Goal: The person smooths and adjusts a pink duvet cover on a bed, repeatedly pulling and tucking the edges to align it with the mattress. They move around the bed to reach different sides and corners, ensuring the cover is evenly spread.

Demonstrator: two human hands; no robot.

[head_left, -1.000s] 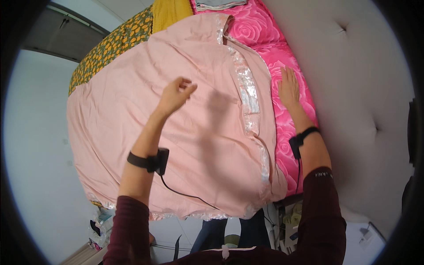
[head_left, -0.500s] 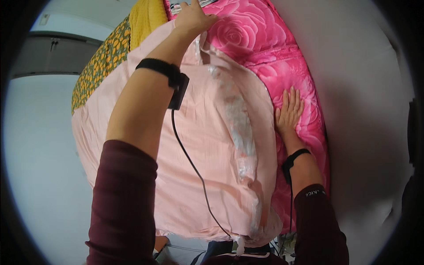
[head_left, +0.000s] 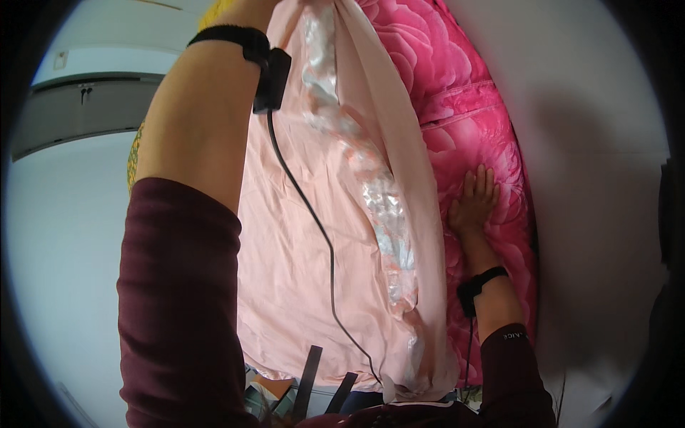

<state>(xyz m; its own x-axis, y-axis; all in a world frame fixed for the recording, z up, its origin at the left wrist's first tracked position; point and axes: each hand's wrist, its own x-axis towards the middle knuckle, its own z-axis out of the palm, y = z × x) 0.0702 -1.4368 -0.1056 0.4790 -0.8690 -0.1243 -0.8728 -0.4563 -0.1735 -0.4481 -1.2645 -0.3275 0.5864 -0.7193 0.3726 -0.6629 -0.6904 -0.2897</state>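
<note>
A pale pink bed cover (head_left: 307,214) rises in long folds toward the top edge, where my left hand (head_left: 261,6) is gathered on it. The fingers of that hand are cut off by the top of the picture. Along the folds a shiny, patterned satin side (head_left: 385,207) of the cover shows. My right hand (head_left: 474,203) lies flat, fingers stretched, on a bright pink quilt (head_left: 464,121) with large rose shapes. That hand holds nothing.
Black straps with small boxes (head_left: 271,82) sit on both forearms, and a cable hangs over the cover. A plain wall (head_left: 585,178) borders the quilt on the right. A grey cabinet (head_left: 89,107) stands far left. Dark straps (head_left: 307,381) show at the bottom.
My left hand has moved up and slightly left, lifting the pale pink cover, which now rises into a peak. My right hand stays flat on the quilt, shifted slightly down.
</note>
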